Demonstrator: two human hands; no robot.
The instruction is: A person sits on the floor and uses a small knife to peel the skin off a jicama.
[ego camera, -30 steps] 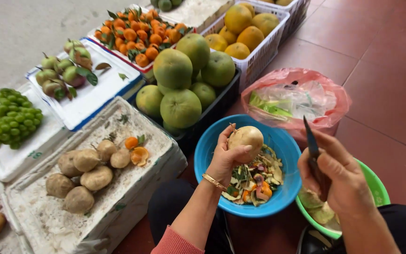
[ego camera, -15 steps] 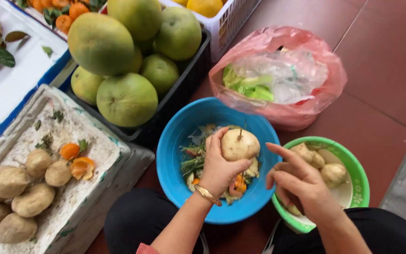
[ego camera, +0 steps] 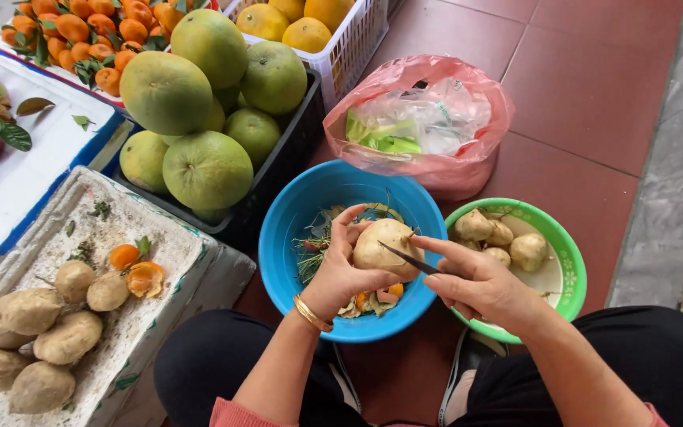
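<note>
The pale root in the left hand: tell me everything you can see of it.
The root is a roundish, pale beige tuber with smooth, bare-looking skin and a short stem stub at its upper right. The left hand cups it from the left and below, over the blue bowl of peelings. The right hand lays a thin dark knife blade across its right side. Its underside is hidden.

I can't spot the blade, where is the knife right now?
In the head view the knife is in the right hand, its tip against the pale tuber that the left hand holds over the blue bowl.
</note>
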